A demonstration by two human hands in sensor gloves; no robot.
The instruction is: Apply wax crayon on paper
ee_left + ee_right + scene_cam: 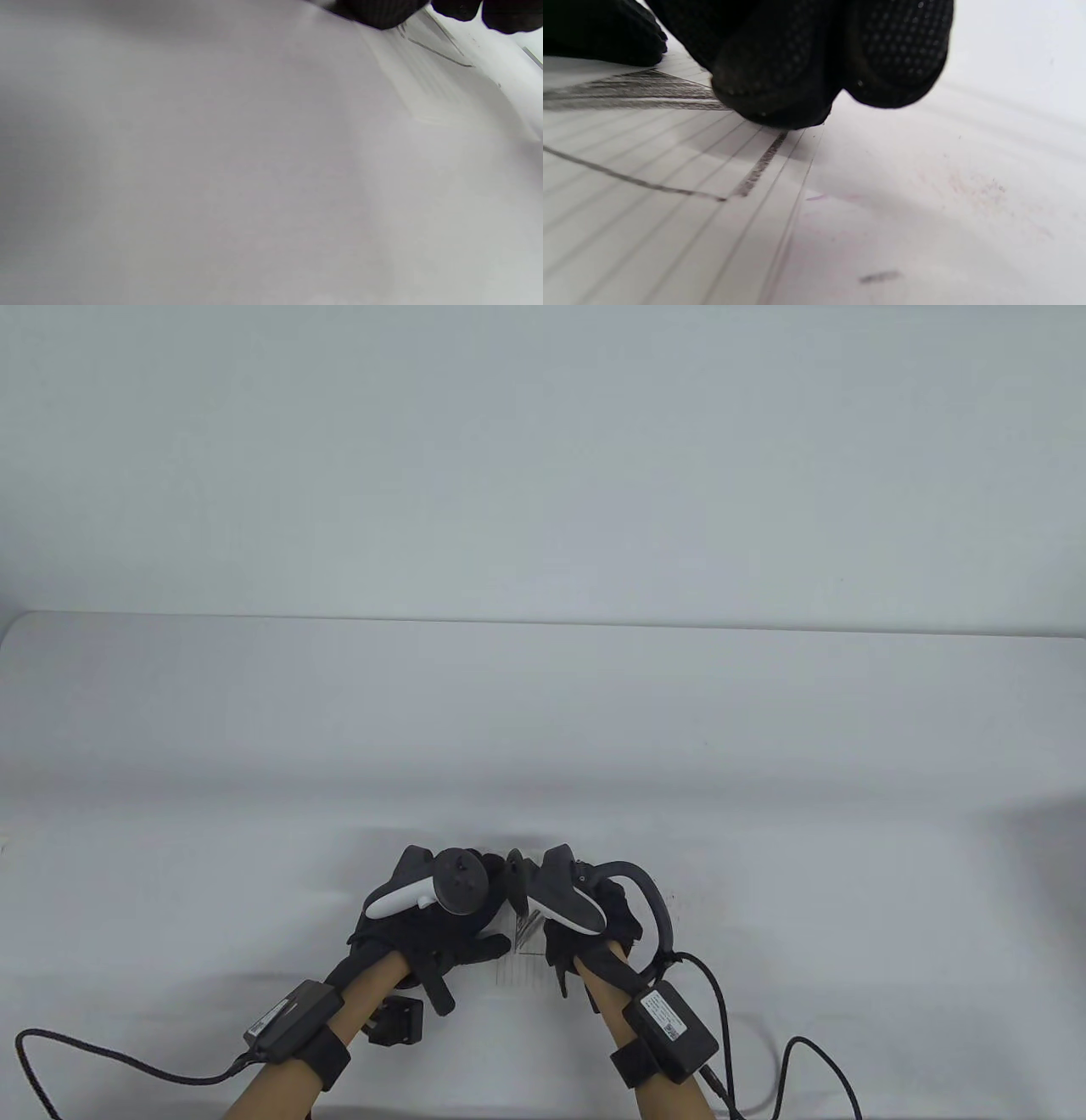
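A lined sheet of paper (526,971) lies on the white table (543,746), mostly under both gloved hands. It carries black crayon strokes (526,931). My left hand (458,954) rests flat on the sheet's left part with thumb and fingers spread. My right hand (567,952) is curled, with its fingertips (780,97) bunched down on the paper (649,237) at the top end of a dark stroke (757,169). The crayon is hidden inside those fingers. In the left wrist view, fingertips (382,12) press the paper (441,84) at the top edge.
A small black block (397,1020) sits on the table by my left wrist. Cables (764,1052) trail from both wrist units along the near edge. Faint pink smudges (975,186) and a short dark mark (880,276) lie on the table beside the sheet.
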